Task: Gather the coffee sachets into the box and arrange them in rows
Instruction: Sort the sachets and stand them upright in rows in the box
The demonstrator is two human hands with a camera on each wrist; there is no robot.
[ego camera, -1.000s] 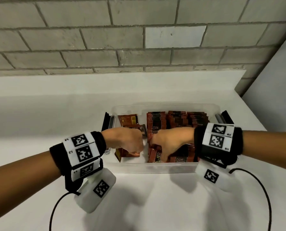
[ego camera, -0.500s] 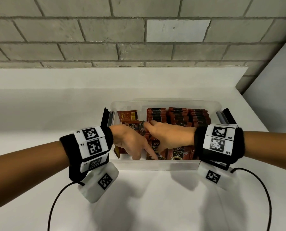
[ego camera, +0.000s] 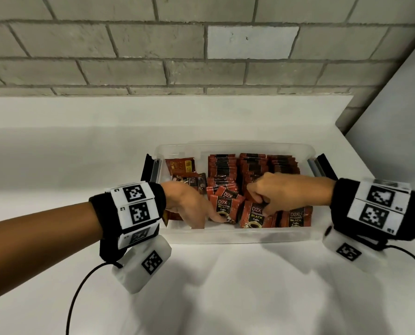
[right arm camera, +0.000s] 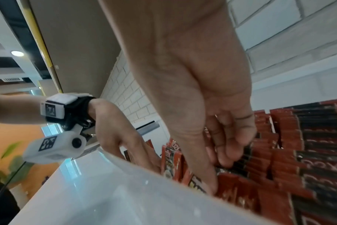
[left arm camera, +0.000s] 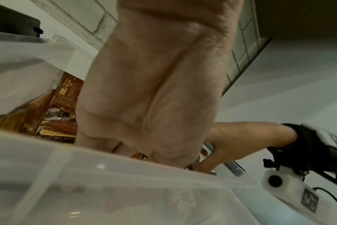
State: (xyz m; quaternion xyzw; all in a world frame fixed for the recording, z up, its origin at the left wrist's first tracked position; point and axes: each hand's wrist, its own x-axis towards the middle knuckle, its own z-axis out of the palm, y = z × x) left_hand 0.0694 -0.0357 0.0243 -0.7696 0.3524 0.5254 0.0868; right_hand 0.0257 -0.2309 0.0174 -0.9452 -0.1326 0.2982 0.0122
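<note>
**Item: coffee sachets, rowing in progress**

Coffee sachets [ego camera: 251,175]: flat, glossy red-and-black foil packets, all inside the clear plastic box [ego camera: 235,234]. Far rows stood on edge, tightly packed; near ones leaned loose. My right hand [ego camera: 277,189] pinched one near sachet [ego camera: 254,213] at its top edge, probably to stand it upright. My left hand [ego camera: 189,206] reached down beside a tilted sachet [ego camera: 224,205], fingers extended, likely steadying it. White tabletop [ego camera: 201,286] beneath.

White table [ego camera: 225,291] against a brick wall — clear plastic box [ego camera: 235,234] on it, sachet-filled.
</note>
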